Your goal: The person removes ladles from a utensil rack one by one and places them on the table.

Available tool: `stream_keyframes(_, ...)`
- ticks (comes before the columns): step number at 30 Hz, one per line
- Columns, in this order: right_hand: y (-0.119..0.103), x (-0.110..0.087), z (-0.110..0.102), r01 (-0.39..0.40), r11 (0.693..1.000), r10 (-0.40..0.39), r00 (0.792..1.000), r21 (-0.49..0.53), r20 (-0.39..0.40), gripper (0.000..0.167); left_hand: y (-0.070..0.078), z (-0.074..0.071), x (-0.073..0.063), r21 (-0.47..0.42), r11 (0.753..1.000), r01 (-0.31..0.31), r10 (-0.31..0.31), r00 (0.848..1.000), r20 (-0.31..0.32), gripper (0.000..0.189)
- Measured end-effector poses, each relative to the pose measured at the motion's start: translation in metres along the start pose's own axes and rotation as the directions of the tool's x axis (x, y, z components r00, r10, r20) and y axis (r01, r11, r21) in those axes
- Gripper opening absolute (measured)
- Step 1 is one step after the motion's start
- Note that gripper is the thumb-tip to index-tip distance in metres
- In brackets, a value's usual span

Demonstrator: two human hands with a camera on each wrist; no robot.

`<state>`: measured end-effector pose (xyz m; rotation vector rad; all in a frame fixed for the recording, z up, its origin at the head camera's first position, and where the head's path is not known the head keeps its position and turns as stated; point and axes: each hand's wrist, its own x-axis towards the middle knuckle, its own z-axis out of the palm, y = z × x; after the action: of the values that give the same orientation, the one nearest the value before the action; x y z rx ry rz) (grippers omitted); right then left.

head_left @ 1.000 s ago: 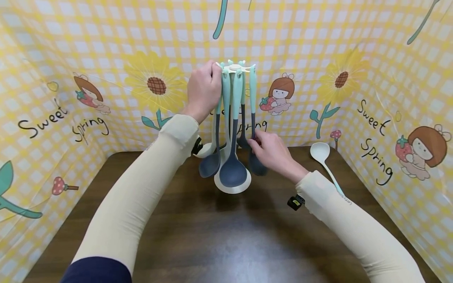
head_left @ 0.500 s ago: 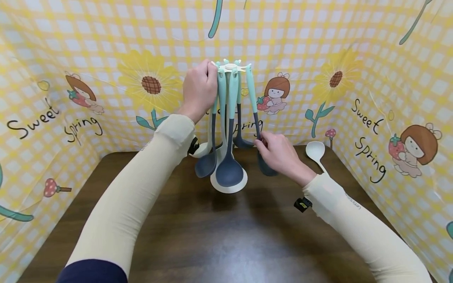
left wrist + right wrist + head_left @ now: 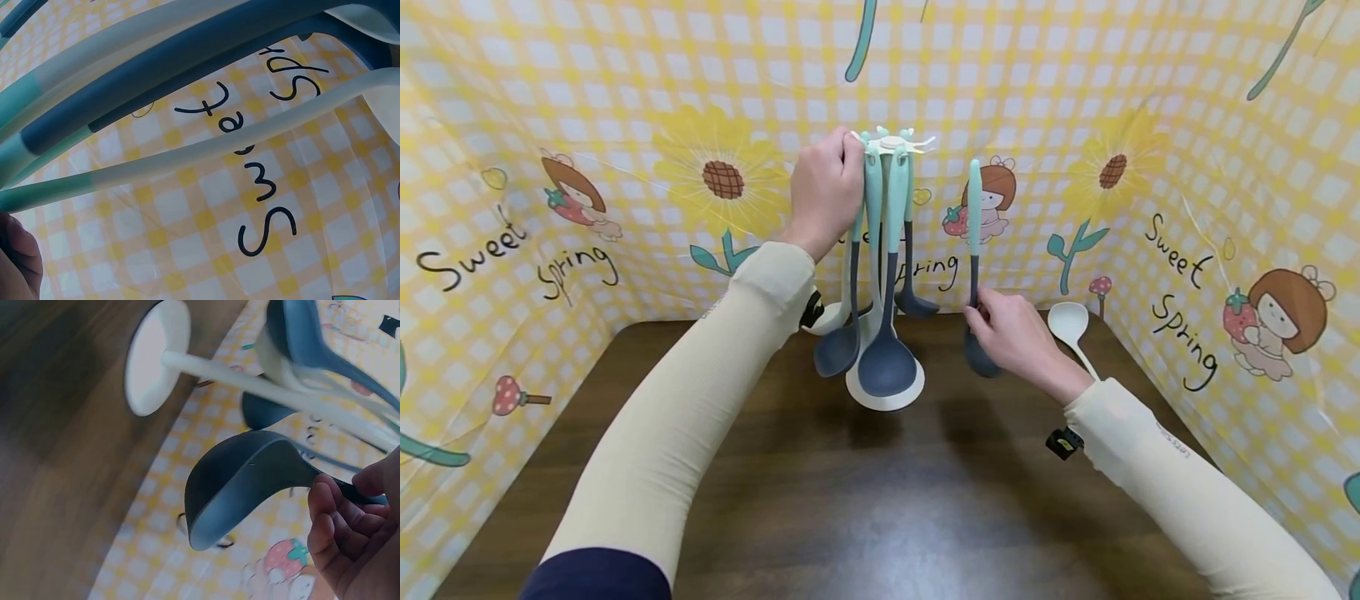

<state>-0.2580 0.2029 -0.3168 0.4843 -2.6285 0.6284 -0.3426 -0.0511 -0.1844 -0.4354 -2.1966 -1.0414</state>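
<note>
In the head view, my left hand (image 3: 827, 187) grips the top of a white utensil rack (image 3: 891, 142) at its left side; the fingertips are hidden. Several utensils with mint handles hang from the rack, among them a dark blue ladle (image 3: 887, 362) at the front. To the right of the rack, my right hand (image 3: 1018, 333) pinches another dark blue ladle (image 3: 974, 200) low on its neck, its mint handle pointing up. That ladle is off the rack, where a right-hand hook is bare. In the right wrist view, thumb and fingers close round the neck behind its deep bowl (image 3: 219, 481).
A white spoon-like utensil (image 3: 1067, 321) lies on the dark wooden table (image 3: 880, 500) at the back right, partly behind my right hand and forearm. The rack's round white base (image 3: 895, 403) stands mid-table. A yellow checked cloth (image 3: 715, 67) walls the back and sides.
The right hand has moved right with the ladle, whose handle has come off its hook on the rack and swung upright. The left hand keeps its grip on the rack.
</note>
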Motion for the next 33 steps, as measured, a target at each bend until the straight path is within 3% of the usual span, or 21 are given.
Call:
stream_keyframes(13, 0.072, -0.017, 0.021, -0.017, 0.987, 0.04, 0.989, -0.162, 0.142, 0.016, 0.0, 0.001, 0.003, -0.022, 1.0, 0.002, -0.002, 1.0, -0.018, 0.039)
stream_keyframes(22, 0.11, -0.015, 0.041, 0.101, 0.954, -0.048, 0.981, -0.283, 0.186, 0.012, -0.002, 0.002, 0.001, -0.028, 1.0, 0.002, -0.003, 1.0, -0.016, 0.04)
stream_keyframes(29, 0.129, -0.01, 0.055, 0.152, 0.931, -0.076, 0.97, -0.331, 0.232, 0.006, -0.002, 0.002, 0.002, -0.033, 0.999, 0.001, -0.001, 1.0, -0.012, 0.04)
stream_keyframes(33, 0.136, -0.01, 0.062, 0.177, 0.919, -0.08, 0.959, -0.353, 0.272, 0.011, -0.002, 0.003, 0.002, -0.029, 1.0, -0.005, 0.004, 1.0, -0.015, 0.04)
